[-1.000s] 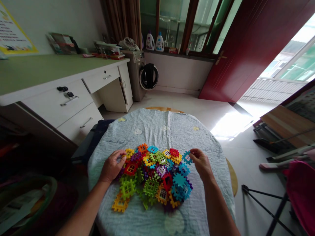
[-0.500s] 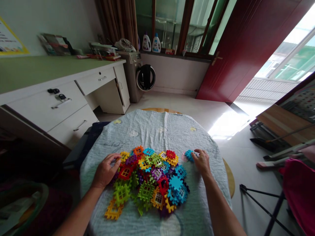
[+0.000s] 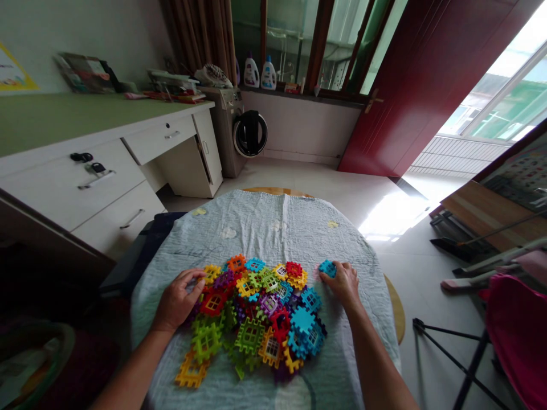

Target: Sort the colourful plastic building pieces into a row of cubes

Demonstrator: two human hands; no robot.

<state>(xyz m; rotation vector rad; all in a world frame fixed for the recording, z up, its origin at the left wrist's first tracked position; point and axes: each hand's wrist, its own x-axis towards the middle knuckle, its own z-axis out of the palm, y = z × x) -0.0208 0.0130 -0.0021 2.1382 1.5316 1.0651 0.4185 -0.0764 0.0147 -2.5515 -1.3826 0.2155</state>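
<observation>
A pile of interlocking plastic building blocks (image 3: 250,336) in several colours lies on the cloth-covered table, many with window-like grids. Right of the pile, my right hand (image 3: 344,282) pinches a blue building block (image 3: 327,268) between thumb and fingers, at or just above the cloth. My left hand (image 3: 177,300) rests at the pile's left edge with nothing visibly held; its thumb and fingers are apart. Its fingertips are close beside a yellow block (image 3: 211,274); whether they touch it I cannot tell. Near its thumb lies a red window block (image 3: 213,302).
A pale blue cloth (image 3: 256,222) covers the round table. Behind stand a white desk (image 3: 106,188) with a green top, a washing machine (image 3: 228,131) with its door open, and a red door (image 3: 410,85). A pink chair (image 3: 513,336) is at right.
My right hand has shifted slightly left and its fingers have closed more around the blue block. The left hand stays by the pile; the whole view has shifted a little.
</observation>
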